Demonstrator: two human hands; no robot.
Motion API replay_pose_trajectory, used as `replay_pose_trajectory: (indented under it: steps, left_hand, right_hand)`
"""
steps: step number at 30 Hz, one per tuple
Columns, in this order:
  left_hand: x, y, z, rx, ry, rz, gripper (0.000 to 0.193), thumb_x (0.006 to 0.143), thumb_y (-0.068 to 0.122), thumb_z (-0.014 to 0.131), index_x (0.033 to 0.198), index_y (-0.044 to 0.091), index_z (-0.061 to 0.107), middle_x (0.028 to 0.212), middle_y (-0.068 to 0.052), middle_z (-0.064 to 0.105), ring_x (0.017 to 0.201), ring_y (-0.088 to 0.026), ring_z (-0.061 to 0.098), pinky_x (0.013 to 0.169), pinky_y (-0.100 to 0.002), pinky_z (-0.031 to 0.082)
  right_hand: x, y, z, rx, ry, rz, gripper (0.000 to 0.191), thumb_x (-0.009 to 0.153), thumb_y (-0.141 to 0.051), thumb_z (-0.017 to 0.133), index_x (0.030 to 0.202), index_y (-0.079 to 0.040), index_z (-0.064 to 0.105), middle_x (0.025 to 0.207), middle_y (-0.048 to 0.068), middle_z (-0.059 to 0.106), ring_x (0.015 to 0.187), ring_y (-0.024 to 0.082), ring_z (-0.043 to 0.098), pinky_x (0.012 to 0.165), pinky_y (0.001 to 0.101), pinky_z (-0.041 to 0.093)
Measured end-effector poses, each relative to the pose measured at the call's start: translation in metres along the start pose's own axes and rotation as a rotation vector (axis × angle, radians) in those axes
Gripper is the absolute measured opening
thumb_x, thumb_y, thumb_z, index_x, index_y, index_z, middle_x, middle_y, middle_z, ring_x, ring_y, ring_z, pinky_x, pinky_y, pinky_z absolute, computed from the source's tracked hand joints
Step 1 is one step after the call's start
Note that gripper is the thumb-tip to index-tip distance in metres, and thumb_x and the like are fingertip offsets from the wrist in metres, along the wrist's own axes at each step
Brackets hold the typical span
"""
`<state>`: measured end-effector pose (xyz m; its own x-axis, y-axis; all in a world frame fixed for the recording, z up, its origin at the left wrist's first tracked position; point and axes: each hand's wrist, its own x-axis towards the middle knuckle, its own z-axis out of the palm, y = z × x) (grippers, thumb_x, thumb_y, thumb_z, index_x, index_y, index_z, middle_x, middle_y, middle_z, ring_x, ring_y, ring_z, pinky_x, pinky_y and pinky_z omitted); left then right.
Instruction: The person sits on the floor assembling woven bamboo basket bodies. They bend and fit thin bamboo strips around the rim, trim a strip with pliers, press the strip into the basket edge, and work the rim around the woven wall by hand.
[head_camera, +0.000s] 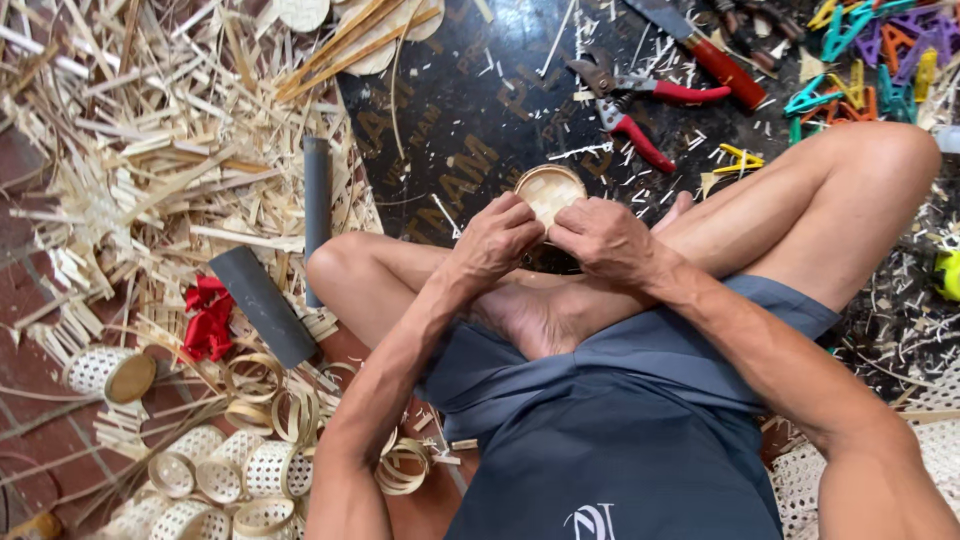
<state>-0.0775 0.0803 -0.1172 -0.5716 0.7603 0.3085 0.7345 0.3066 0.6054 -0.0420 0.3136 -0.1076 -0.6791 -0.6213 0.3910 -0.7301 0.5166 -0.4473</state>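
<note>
left hand (495, 240): fingers clamped on small round woven bamboo basket (549, 190) | right hand (600, 235): fingers clamped on same basket | basket: above crossed legs, over near edge of black board (480, 110) | red-handled pliers (630, 100) beyond | bamboo strips (150, 150) on floor at left

We see even, soft daylight with no hard shadows. The black board (480, 130) shows a faint sheen, not glare. Focus is sharp around the board; toward the frame edges the strips (130, 150) bend slightly from wide-angle distortion.
</note>
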Motion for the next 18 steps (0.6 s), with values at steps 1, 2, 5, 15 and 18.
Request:
replay_pose_trajectory:
  steps: [1,2,5,15,18]
  left_hand:
    - [0.001,-0.003,-0.001,-0.007,-0.005,0.025,0.01,0.085,0.008,0.073,0.093,0.007,0.067,0.092,-0.006,0.058,0.093,-0.026,0.057,0.083,-0.038,0.052]
    - [0.001,-0.007,-0.002,-0.012,-0.018,0.03,0.01,0.085,0.009,0.073,0.094,0.007,0.067,0.092,-0.005,0.058,0.093,-0.026,0.057,0.083,-0.038,0.051]
    - [0.001,-0.014,-0.007,-0.023,-0.04,0.052,0.011,0.086,0.01,0.072,0.096,0.007,0.067,0.094,-0.005,0.059,0.094,-0.026,0.058,0.084,-0.037,0.051]
    - [0.001,-0.016,-0.016,-0.072,-0.081,0.081,0.017,0.085,0.008,0.07,0.102,0.005,0.069,0.097,-0.006,0.06,0.097,-0.026,0.059,0.085,-0.037,0.052]
    - [0.001,-0.016,-0.015,-0.08,-0.071,0.086,0.015,0.086,0.01,0.072,0.099,0.005,0.069,0.097,-0.006,0.06,0.095,-0.027,0.059,0.084,-0.038,0.052]
  right_hand:
    - [0.002,0.002,-0.001,0.004,-0.007,-0.022,0.01,0.079,-0.011,0.06,0.086,-0.004,0.059,0.084,0.01,0.055,0.076,0.028,0.061,0.067,0.0391,0.05]
    - [0.005,0.003,-0.001,0.012,-0.016,-0.041,0.01,0.079,-0.011,0.06,0.087,-0.004,0.059,0.084,0.009,0.056,0.076,0.027,0.061,0.067,0.0388,0.05]
    - [0.012,0.004,0.003,-0.024,-0.03,-0.092,0.014,0.079,-0.012,0.061,0.089,-0.002,0.061,0.083,0.009,0.055,0.074,0.026,0.06,0.065,0.0376,0.049]
    - [0.009,-0.007,0.014,-0.095,0.123,0.067,0.012,0.082,-0.008,0.062,0.093,-0.003,0.063,0.09,0.009,0.059,0.077,0.026,0.059,0.067,0.0391,0.049]
    - [0.016,-0.013,0.021,-0.071,0.196,0.201,0.011,0.084,-0.004,0.062,0.095,-0.004,0.062,0.093,0.009,0.059,0.082,0.028,0.06,0.07,0.0396,0.049]
